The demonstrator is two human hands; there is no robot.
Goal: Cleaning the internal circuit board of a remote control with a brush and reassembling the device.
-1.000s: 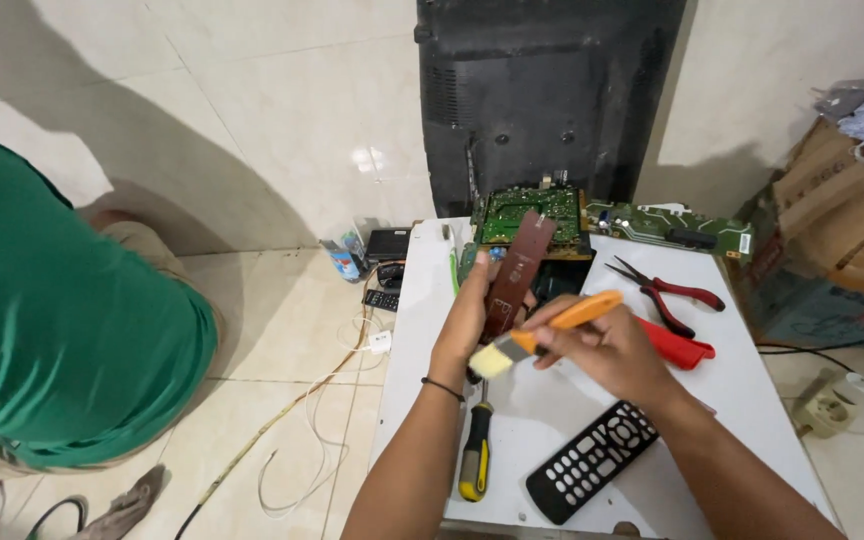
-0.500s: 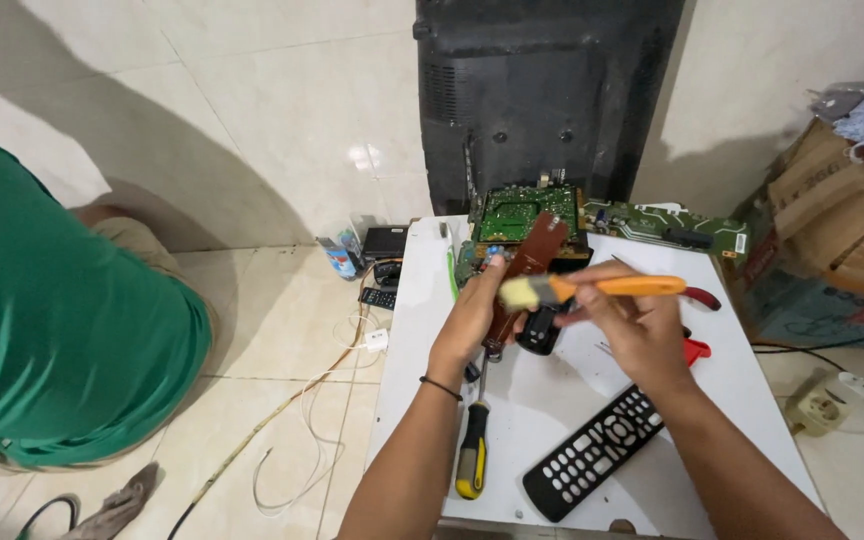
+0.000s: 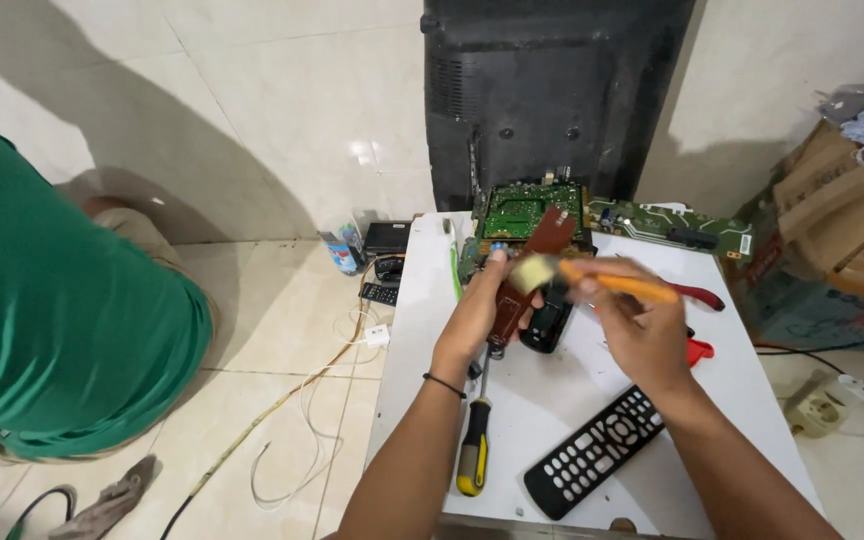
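My left hand [image 3: 480, 312] grips a narrow brown circuit board [image 3: 535, 262], held tilted above the white table [image 3: 422, 330]. In my right hand [image 3: 642, 325] is an orange-handled paintbrush [image 3: 607, 281] whose pale bristles rest against the brown board's upper part. A black remote control [image 3: 594, 450] lies on the table just below my right wrist. Under the board sits a small black device [image 3: 546, 326], partly hidden by my hands.
A yellow-and-black screwdriver [image 3: 474, 452] lies near the table's front. Red-handled pliers [image 3: 695, 295], green circuit boards [image 3: 522, 210] and a black television back [image 3: 552, 90] stand behind. A person in a green shirt [image 3: 52, 330] crouches at left. Cables, a power strip [image 3: 817, 412] and cardboard boxes [image 3: 842, 240] surround the table.
The brush has swung from lower left up onto the brown board, and my right hand has moved up and right with it. My left hand keeps hold of the board.
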